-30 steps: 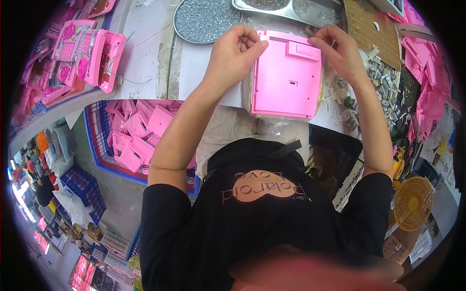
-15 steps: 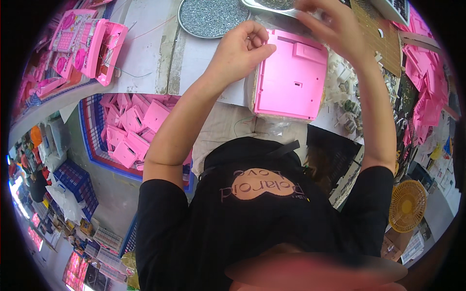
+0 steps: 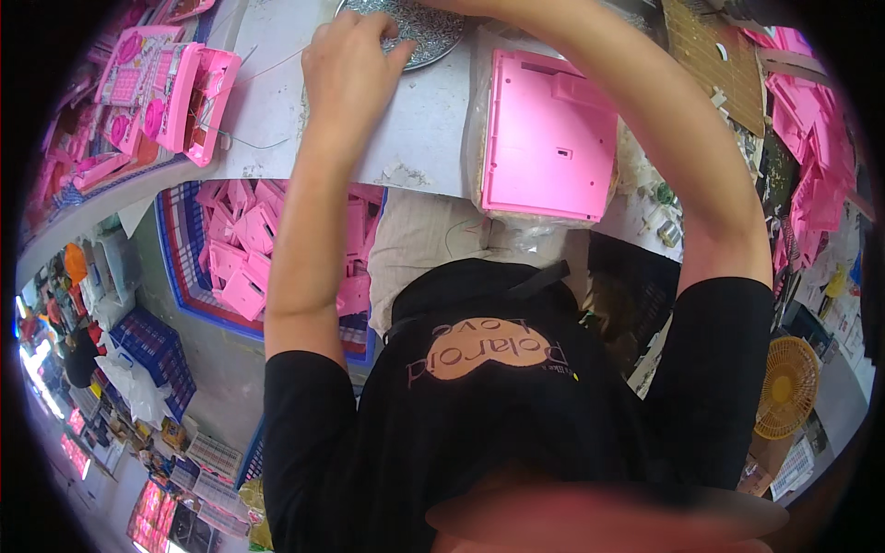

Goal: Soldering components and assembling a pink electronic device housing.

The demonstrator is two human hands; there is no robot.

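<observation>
A round metal tray (image 3: 425, 61) full of small silver screws sits at the top of the view. My left hand (image 3: 348, 66) is at its left edge, thumb and forefinger apart, with nothing visible between them. My right arm reaches across above the pink panel, and its hand (image 3: 466, 5) lies at the upper rim over the tray's far side. Most of that hand is cut off, so its fingers are hidden. The flat pink plastic panel (image 3: 539, 147) rests on a plastic-wrapped pad on the table, touched by neither hand.
A blue basket (image 3: 175, 241) of pink plastic parts (image 3: 244, 290) stands low on the left. Pink toy-like assemblies with wires (image 3: 198, 101) lie at the far left. Small white parts (image 3: 662, 226) and a brown slatted board (image 3: 714, 64) are on the right, beside stacked pink pieces (image 3: 816, 175).
My left hand has left the panel's upper left corner and moved left to the screw tray. My right hand has swung left from beyond the panel toward the tray's far side.
</observation>
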